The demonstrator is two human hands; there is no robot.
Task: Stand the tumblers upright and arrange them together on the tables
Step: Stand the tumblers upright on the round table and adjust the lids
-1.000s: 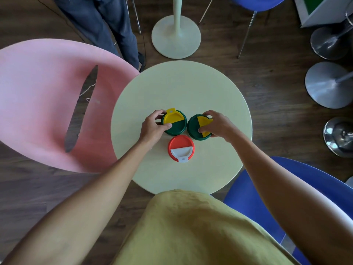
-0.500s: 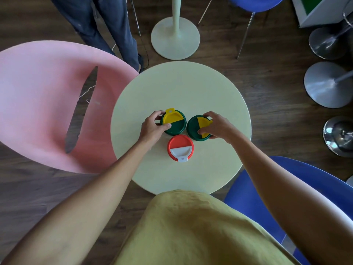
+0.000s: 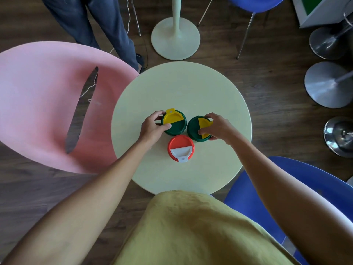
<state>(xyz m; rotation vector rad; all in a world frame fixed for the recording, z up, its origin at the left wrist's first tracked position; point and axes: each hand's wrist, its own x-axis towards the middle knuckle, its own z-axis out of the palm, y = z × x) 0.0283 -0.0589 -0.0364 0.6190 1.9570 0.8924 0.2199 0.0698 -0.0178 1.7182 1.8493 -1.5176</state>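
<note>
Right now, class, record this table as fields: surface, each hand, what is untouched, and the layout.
surface: round pale table
left hand: grips left green tumbler
right hand: grips right green tumbler
untouched: red tumbler, nearest the person
layout: all three upright, close together

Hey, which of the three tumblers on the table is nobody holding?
The red-lidded tumbler with the white flap, nearest the person. The left hand holds the left green-lidded tumbler, the right hand the right green-lidded tumbler.
</note>
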